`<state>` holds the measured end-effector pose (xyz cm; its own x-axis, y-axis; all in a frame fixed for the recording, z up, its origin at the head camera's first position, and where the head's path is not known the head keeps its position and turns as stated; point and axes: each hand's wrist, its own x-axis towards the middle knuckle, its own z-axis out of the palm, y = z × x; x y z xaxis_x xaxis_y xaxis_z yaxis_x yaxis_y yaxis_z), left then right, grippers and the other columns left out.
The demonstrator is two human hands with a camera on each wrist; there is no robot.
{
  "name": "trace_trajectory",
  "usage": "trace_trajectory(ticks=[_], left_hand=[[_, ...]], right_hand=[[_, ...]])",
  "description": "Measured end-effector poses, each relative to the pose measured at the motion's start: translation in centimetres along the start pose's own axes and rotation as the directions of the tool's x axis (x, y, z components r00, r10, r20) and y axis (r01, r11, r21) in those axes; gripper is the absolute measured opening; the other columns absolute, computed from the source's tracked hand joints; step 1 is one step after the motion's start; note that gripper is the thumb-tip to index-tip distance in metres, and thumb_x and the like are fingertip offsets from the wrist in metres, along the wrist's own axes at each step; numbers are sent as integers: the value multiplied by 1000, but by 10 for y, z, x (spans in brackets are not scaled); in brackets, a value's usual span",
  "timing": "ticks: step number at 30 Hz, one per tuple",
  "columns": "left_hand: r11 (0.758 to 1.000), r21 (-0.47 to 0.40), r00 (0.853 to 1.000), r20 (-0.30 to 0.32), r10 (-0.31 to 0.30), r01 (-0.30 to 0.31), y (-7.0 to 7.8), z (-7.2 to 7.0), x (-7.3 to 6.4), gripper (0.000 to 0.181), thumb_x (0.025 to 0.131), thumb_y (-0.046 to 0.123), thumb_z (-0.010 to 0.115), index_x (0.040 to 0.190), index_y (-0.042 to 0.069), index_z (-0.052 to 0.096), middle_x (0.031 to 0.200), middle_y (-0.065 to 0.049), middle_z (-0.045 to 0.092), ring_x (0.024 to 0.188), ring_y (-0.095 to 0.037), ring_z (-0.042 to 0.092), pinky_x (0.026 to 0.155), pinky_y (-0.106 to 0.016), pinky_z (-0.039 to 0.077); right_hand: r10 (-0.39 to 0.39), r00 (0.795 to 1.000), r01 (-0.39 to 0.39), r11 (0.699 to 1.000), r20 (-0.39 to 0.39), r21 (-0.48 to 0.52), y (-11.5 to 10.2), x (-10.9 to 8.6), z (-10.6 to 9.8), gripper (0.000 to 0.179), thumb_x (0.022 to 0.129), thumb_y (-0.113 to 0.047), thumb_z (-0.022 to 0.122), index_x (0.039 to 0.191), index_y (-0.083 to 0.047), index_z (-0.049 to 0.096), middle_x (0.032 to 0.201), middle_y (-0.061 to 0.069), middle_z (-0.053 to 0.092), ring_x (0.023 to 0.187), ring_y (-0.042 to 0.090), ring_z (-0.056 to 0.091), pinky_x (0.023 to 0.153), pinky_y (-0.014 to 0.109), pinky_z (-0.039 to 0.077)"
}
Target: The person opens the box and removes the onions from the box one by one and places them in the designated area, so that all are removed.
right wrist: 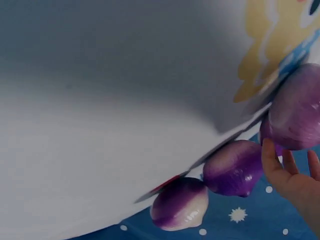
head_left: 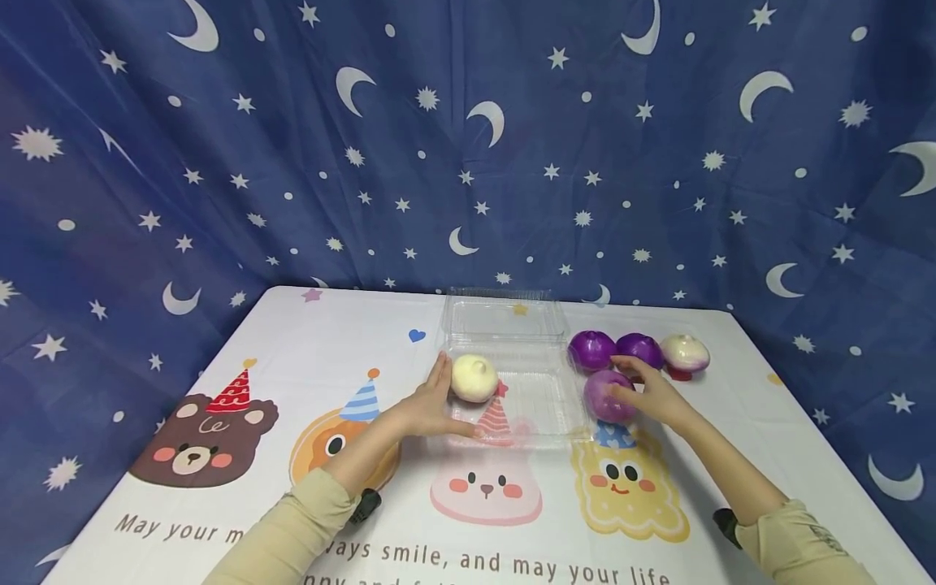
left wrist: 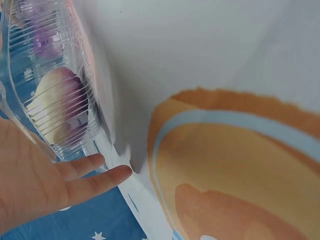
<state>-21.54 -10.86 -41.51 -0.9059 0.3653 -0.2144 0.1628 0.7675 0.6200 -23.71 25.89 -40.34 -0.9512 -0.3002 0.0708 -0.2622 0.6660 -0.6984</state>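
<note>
A clear plastic container with its lid folded back sits on the table. One whitish onion is inside at the left, seen through the ribbed wall in the left wrist view. My left hand touches the container's left side, fingers straight and spread, thumb near the front edge. My right hand grips a light purple onion just right of the container, thumb and fingers about it. Behind it are two dark purple onions, one at the left and one in the middle, and a white-and-purple onion.
The white tablecloth has printed cartoon figures and lettering. A blue curtain with moons and stars hangs behind the table's far edge.
</note>
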Motion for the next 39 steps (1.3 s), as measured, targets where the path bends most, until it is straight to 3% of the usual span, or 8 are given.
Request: trace_trajectory(ticks=[8, 14, 16, 17, 18, 22, 25, 39], left_hand=[[1000, -6, 1000, 0, 1, -1, 3, -2, 1, 126, 69, 51, 78, 151, 3, -7, 158, -9, -19, 140, -50, 14, 110, -58, 27], [1000, -6, 1000, 3, 6, -6, 2, -1, 1, 126, 69, 50, 78, 150, 2, -6, 158, -11, -19, 140, -50, 15, 110, -58, 27], [1000, -6, 1000, 5, 3, -3, 2, -1, 1, 126, 69, 50, 78, 150, 2, -6, 158, -10, -19, 140, -50, 14, 110, -58, 26], [1000, -7, 1000, 6, 3, -3, 2, -1, 1, 126, 69, 50, 78, 150, 2, -6, 158, -10, -19, 140, -50, 14, 110, -58, 26], [1000, -7, 1000, 5, 3, -3, 2, -1, 1, 126, 70, 50, 78, 150, 2, -6, 158, -10, -19, 140, -50, 14, 110, -58, 26], [1000, -8, 1000, 1, 8, -8, 3, -1, 2, 125, 70, 49, 78, 150, 1, -6, 157, -12, -19, 140, -50, 13, 110, -59, 25], [1000, -11, 1000, 7, 4, -4, 4, -1, 1, 125, 70, 49, 78, 150, 1, -6, 157, -12, -19, 140, -50, 13, 110, -59, 25], [999, -28, 1000, 6, -15, 15, 4, -2, 0, 126, 70, 48, 78, 150, 2, -8, 157, -11, -21, 139, -51, 13, 110, -60, 24]], right_hand=[[75, 988, -72, 997, -135, 26, -6, 7, 2, 56, 92, -20, 60, 134, 10, 39, 136, 35, 41, 127, 50, 39, 106, 55, 34], [51, 946, -23, 996, -321, 91, -19, 10, 12, 44, 92, -15, 60, 126, 11, 47, 128, 31, 50, 117, 46, 52, 98, 48, 43], [41, 933, -4, 995, -358, 103, -26, 12, 15, 41, 92, -15, 60, 123, 10, 49, 125, 30, 53, 113, 45, 55, 95, 48, 45], [36, 930, 4, 994, -366, 108, -30, 12, 16, 40, 92, -15, 60, 123, 9, 50, 124, 29, 54, 112, 44, 55, 94, 42, 48], [34, 929, 8, 994, -368, 113, -33, 13, 17, 40, 92, -15, 61, 122, 9, 51, 124, 28, 55, 112, 43, 56, 93, 35, 50], [33, 938, 11, 992, -345, 124, -40, 17, 21, 39, 91, -12, 61, 123, 8, 50, 125, 28, 54, 112, 42, 56, 93, 35, 50], [20, 943, 22, 992, -331, 120, -42, 19, 24, 38, 91, -11, 62, 122, 8, 51, 126, 28, 54, 112, 43, 55, 94, 49, 47], [-88, 956, 98, 995, -279, 21, -64, 31, 42, 46, 85, -17, 70, 124, 3, 53, 127, 23, 56, 114, 42, 55, 96, 52, 46]])
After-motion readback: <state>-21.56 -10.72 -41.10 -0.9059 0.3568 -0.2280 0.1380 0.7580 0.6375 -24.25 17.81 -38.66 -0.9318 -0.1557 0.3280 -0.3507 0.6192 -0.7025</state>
